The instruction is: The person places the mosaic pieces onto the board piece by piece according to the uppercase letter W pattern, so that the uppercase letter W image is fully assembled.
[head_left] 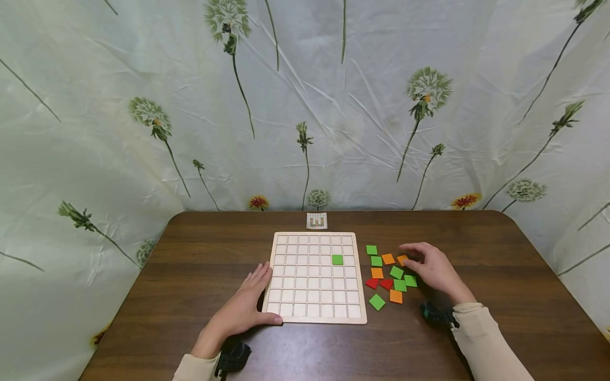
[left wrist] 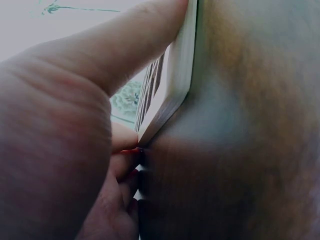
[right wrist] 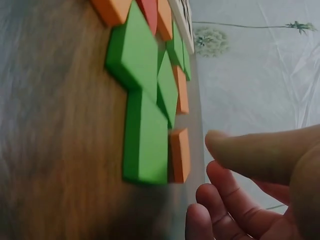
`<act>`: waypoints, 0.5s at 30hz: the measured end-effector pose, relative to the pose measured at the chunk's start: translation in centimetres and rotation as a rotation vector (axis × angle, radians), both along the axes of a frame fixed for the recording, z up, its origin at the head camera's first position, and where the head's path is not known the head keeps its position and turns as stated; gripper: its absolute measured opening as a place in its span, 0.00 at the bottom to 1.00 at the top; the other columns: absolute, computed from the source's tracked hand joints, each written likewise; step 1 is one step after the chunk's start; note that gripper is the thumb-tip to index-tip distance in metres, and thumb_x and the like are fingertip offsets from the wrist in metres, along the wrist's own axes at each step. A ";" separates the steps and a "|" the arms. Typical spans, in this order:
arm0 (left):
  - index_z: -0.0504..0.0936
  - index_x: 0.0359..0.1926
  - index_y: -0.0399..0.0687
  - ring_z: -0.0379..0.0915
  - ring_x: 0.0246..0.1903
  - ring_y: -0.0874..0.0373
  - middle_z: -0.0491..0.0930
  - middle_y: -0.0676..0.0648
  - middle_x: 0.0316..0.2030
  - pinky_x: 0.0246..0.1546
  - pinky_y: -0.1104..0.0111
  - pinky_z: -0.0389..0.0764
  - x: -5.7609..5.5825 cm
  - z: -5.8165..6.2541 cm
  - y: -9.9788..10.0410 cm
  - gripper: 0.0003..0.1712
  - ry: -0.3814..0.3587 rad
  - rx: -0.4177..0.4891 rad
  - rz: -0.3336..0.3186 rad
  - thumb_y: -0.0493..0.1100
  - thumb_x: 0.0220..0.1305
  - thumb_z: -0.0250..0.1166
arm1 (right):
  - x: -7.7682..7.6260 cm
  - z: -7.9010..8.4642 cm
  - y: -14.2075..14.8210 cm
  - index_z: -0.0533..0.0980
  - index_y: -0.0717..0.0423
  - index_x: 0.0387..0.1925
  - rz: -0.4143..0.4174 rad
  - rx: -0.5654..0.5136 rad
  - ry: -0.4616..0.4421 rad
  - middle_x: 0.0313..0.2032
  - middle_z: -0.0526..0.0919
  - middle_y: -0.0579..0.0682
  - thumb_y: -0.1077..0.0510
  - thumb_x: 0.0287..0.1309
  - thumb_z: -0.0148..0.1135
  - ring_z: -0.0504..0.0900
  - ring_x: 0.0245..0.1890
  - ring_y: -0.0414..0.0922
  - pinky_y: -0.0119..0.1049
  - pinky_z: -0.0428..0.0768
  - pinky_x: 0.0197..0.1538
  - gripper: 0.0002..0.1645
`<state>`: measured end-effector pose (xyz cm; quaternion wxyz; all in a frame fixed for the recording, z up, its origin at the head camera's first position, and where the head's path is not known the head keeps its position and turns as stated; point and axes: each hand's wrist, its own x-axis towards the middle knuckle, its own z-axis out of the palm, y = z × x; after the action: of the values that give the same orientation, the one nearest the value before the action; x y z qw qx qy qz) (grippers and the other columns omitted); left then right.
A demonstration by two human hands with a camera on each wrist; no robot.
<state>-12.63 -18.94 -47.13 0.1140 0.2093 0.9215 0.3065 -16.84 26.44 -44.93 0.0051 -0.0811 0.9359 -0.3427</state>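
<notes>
A pale wooden grid board (head_left: 312, 290) lies on the table, with one green square tile (head_left: 337, 260) in a cell at its upper right. My left hand (head_left: 240, 309) rests along the board's left side, fingers straight at the edge and thumb at the near left corner. In the left wrist view the thumb lies against the board's rim (left wrist: 182, 70). My right hand (head_left: 434, 269) is over the far right of the loose tiles, fingertips close by an orange tile (head_left: 402, 260). In the right wrist view nothing is between its thumb and fingers, beside that orange tile (right wrist: 180, 156).
Right of the board lie several loose tiles: green squares (head_left: 377, 302), orange squares (head_left: 396, 296) and red pieces (head_left: 371, 283). A small card with a grid picture (head_left: 316, 220) lies behind the board. A flower-print curtain (head_left: 352, 132) hangs beyond the brown table (head_left: 200, 248).
</notes>
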 end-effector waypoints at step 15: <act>0.48 0.78 0.36 0.32 0.78 0.46 0.41 0.40 0.79 0.76 0.48 0.42 -0.1 -0.1 0.0 0.71 -0.001 -0.003 -0.003 0.69 0.49 0.74 | -0.5 -0.1 1.2 0.80 0.65 0.55 0.055 0.068 -0.045 0.52 0.79 0.66 0.70 0.60 0.65 0.78 0.47 0.60 0.59 0.79 0.49 0.20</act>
<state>-12.75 -18.96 -47.24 0.1152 0.2104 0.9216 0.3053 -17.36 27.61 -45.07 0.0386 -0.0989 0.9441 -0.3121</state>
